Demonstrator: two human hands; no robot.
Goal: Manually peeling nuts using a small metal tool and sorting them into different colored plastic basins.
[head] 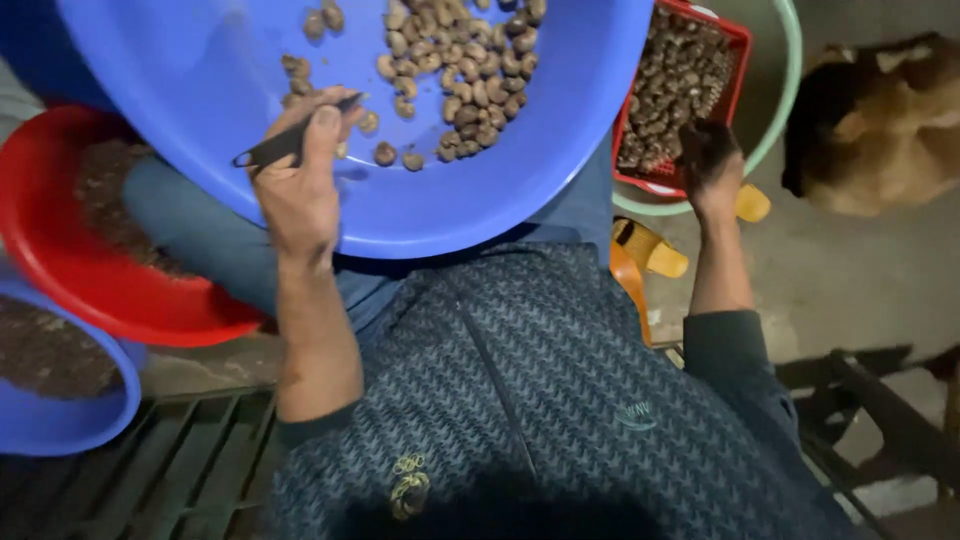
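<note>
The left hand (300, 185), left of centre in the frame, is closed around a thin dark tool (290, 142), thumb pressed along its handle so the tip points into the blue basin (420, 200) resting on the lap. Nuts (465, 75) lie heaped in the basin's upper middle, with a few strays near the tool tip, within easy reach. The right hand (712, 160), upper right of the frame, reaches into the red basket (735, 45) of darker nuts (675, 85); its fingers are curled down among them, but I cannot tell whether they grasp any. The basket sits inside a green bowl (790, 90). At the left edge, a red bowl (60, 260) holds brown scraps (110, 195), close beside the knee.
</note>
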